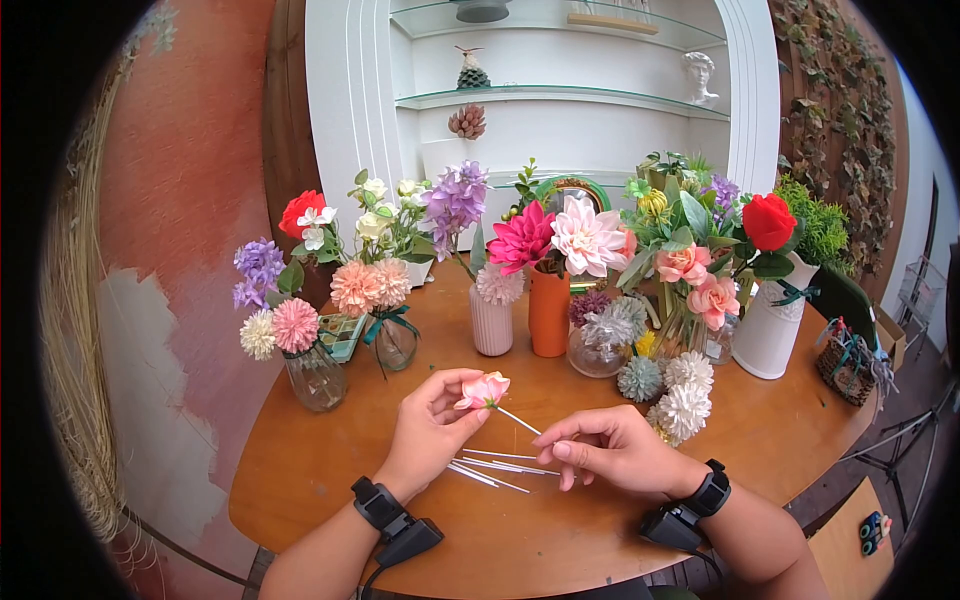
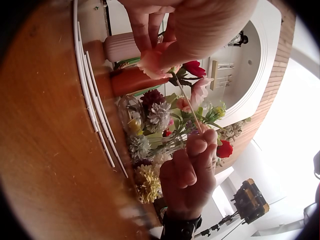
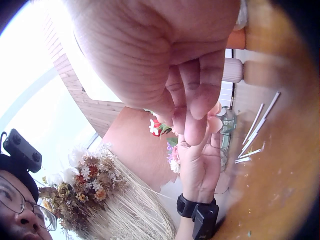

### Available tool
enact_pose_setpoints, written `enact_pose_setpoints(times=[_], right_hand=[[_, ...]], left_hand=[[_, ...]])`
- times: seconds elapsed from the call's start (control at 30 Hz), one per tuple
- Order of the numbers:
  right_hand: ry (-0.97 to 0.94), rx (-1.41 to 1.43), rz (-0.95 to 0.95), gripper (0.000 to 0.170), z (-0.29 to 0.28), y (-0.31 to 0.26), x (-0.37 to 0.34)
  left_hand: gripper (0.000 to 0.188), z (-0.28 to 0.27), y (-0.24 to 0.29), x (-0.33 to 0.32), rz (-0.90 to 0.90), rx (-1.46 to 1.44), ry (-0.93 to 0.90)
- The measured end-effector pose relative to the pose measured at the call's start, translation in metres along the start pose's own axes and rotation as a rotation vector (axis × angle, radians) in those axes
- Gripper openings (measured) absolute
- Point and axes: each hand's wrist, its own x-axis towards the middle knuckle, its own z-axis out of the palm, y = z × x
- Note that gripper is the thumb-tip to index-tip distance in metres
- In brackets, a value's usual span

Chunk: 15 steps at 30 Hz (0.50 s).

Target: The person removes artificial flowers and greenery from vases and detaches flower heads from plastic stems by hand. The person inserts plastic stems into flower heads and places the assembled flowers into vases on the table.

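Observation:
Between the thumb and fingers of my left hand (image 1: pixel 436 425) a pink flower head (image 1: pixel 484 391) is pinched, its green base turned to the right. A thin white stick (image 1: pixel 519 421) runs from that base down to my right hand (image 1: pixel 622 452), whose thumb and fingertips pinch its other end. In the left wrist view the stick (image 2: pixel 188 103) spans from the flower (image 2: pixel 156 64) to the right hand (image 2: pixel 187 172). Several loose white sticks (image 1: pixel 482 473) lie on the table below both hands.
Vases of artificial flowers line the table's (image 1: pixel 300 480) back, among them a pink ribbed vase (image 1: pixel 491 320), an orange vase (image 1: pixel 549 315) and a white pitcher (image 1: pixel 768 335). Pompom flowers (image 1: pixel 684 410) lie beyond the right hand. A small basket (image 1: pixel 845 370) stands at the right edge.

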Motion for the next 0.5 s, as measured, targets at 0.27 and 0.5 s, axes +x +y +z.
enact_pose_setpoints(times=[0.27,0.5], right_hand=[[-0.005,-0.002,-0.007,0.028,0.0,0.0007,-0.0002],[-0.007,-0.002,0.002,0.028,-0.0003,0.0005,0.0]], left_hand=[[0.039,0.0005,0.0006,-0.0001,-0.004,-0.001,0.0],[0.039,0.0002,0.0001,0.0001,-0.005,-0.001,0.001]])
